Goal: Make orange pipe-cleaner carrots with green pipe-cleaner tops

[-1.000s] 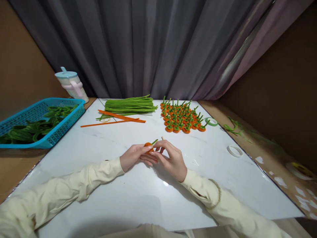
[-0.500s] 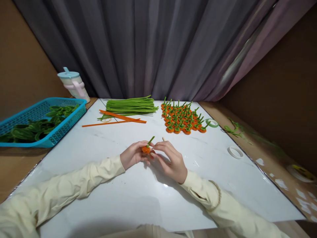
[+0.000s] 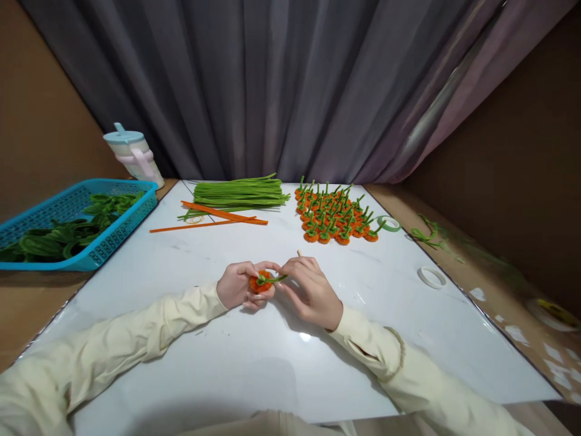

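- Your left hand (image 3: 245,286) pinched the round, fuzzy orange piece with a green stem (image 3: 260,282), over the glossy white marbled tabletop (image 3: 227,369).
- Your right hand (image 3: 311,290) had its fingertips at the stem's free end; couldn't tell if they were pinching.
- Beyond: green fuzzy stick bundle (image 3: 240,194), crossed orange strips (image 3: 222,214).
- Far right: rows of similar stemmed orange pieces (image 3: 333,218), beside green tape roll (image 3: 389,224).
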Tool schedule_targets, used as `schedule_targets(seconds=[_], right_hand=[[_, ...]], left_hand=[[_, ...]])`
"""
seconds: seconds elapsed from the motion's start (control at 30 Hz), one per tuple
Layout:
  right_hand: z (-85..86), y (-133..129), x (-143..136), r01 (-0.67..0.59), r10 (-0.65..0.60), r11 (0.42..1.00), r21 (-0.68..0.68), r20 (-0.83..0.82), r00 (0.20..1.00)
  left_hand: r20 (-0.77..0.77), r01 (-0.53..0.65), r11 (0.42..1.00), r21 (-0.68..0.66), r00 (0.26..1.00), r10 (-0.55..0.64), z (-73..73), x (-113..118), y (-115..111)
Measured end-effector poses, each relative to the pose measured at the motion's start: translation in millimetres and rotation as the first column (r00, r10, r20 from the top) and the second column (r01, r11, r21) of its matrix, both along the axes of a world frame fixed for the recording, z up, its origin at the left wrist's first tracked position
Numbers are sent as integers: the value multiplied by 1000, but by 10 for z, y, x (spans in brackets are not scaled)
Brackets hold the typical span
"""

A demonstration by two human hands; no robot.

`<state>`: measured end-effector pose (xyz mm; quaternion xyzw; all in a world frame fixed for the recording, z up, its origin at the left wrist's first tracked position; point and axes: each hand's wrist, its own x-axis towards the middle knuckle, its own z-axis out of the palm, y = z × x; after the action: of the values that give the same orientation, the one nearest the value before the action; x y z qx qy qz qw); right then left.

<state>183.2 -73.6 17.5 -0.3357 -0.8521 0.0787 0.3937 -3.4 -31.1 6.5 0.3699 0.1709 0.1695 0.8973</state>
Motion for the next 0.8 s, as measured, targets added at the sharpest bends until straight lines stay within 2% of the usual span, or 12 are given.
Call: schedule_targets(seconds=[0.13, 0.27, 0.33, 0.47, 0.53, 0.63, 0.7, 0.8], right_hand=[[-40, 29, 5, 32, -39, 996, 85, 81, 996], [-113, 29, 16, 72, -99, 984, 160, 172, 980], [-140, 5, 9, 91, -108, 990, 112, 162, 981], [-113, -46, -17, 83, -83, 984, -157, 10, 997], [-73, -28, -3, 140, -167, 958, -251, -88, 982], [-38, 84, 81, 341, -394, 894, -290, -150, 907], [-50, 185, 157, 447, -496, 848, -284, -128, 859], [-100, 285, 230, 524, -541, 808, -271, 14, 841]], left_hand=[[-9, -2, 1000, 2, 1000, 2, 16, 3, 3], [-46, -58, 998, 22, 997, 59, 26, 22, -15], [-66, -101, 994, 32, 992, 103, 20, 31, -24], [-88, -191, 981, 41, 977, 194, 4, 34, -13], [-72, -218, 976, 20, 973, 219, 6, 30, 13], [-39, -218, 974, -55, 976, 216, 32, 19, 67], [-38, -216, 971, -104, 976, 213, 60, 10, 104], [-61, -235, 961, -142, 972, 229, 93, -1, 148]])
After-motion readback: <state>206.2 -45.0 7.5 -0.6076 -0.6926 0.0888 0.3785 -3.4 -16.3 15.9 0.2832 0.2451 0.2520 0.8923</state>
